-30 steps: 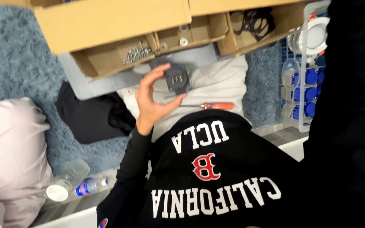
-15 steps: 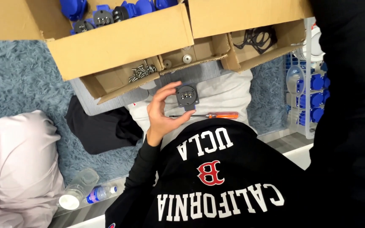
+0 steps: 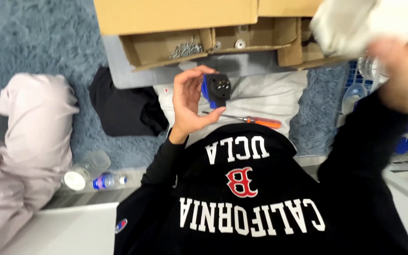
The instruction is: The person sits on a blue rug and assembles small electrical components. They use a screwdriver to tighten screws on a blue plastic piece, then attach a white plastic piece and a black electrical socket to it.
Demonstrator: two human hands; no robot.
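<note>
Since half a second ago the right hand (image 3: 404,71) has swung up into the upper right of the view, blurred, with a white crumpled thing (image 3: 364,21), cloth or plastic, at its fingertips, while the left hand (image 3: 190,106) has kept its place over the lap and turned the small black part (image 3: 219,89) so a blue piece shows behind it. Fingers of the left hand curl around that part in a light pinch: the thumb presses from below near its lower edge and the fingertips close on its left side, so the part sits at the tips, clear of the palm, its face with small round holes towards the camera. Whether the right hand truly grips the white thing I cannot tell, as the blur hides the fingers. My judgement is that the chief risk lies in this tip-only hold: with attention on the raised right hand, the part could twist or slip out and drop onto the white pad (image 3: 265,97) on the lap, perhaps separating from its blue piece. Just below the part lies an orange-handled screwdriver (image 3: 256,121). Farther out, open cardboard boxes (image 3: 175,28) hold a heap of screws (image 3: 185,47), and a plastic bottle (image 3: 88,170) lies on the blue carpet (image 3: 29,42) to the left.
</note>
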